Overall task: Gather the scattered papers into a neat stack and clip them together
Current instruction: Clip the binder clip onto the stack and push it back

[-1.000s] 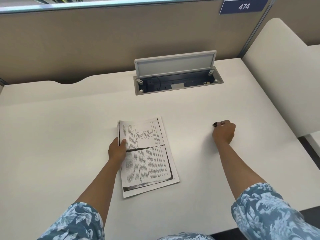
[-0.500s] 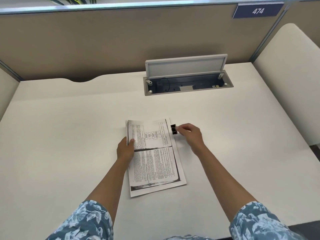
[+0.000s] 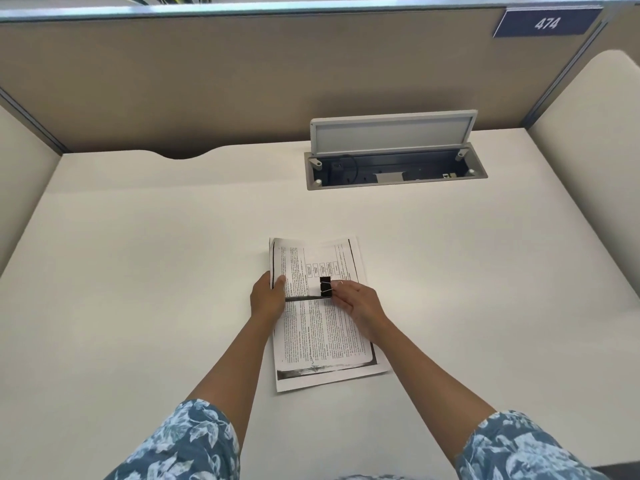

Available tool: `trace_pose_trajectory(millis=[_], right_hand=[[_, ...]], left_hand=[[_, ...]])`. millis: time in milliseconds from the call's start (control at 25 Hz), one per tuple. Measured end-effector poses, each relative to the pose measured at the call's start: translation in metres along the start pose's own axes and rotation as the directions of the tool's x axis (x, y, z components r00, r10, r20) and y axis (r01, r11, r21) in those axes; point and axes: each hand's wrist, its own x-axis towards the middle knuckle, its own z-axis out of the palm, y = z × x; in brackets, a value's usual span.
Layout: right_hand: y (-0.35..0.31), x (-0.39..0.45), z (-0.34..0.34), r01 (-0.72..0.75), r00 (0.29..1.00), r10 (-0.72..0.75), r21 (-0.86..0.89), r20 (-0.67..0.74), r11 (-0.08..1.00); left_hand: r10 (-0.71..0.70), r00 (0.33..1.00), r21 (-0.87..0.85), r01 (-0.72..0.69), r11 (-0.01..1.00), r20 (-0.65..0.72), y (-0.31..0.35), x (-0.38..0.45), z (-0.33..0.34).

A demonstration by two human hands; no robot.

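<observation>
While right hand pinches clip, left hand grips papers at edge.

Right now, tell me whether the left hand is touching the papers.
Touching. In the head view the left hand lays its thumb on the left edge of the papers, with no gap between them.

Matt desk, printed paper stack
</observation>
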Motion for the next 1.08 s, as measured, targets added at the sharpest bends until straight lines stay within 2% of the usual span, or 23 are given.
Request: trace_pose_trajectory(millis=[200,440,560,720,1080], right_hand=[[0.002,0.001,-0.002,0.019,0.999,-0.018,-0.022,0.039,1.000],[0.003,0.000,-0.005,0.034,0.998,-0.031,-0.055,0.055,0.998],[0.003,-0.001,-0.004,0.045,0.998,-0.038,-0.126,0.054,0.991],[0.001,-0.003,0.000,0.066,0.997,-0.057,-0.211,0.048,0.975],[-0.001,-0.002,0.007,0.027,0.999,-0.023,-0.228,0.024,0.973]], left_hand=[[-0.080,0.997,-0.080,0.081,0.993,0.006,0.006,0.002,-0.001],[-0.134,0.991,-0.080,0.134,0.988,0.004,0.021,0.022,-0.004],[-0.144,0.990,-0.094,0.143,0.985,-0.008,0.025,0.037,-0.010],[-0.139,0.990,-0.179,0.138,0.974,0.005,0.030,0.053,-0.014],[-0.182,0.983,-0.349,0.176,0.920,0.016,0.034,0.062,-0.013]])
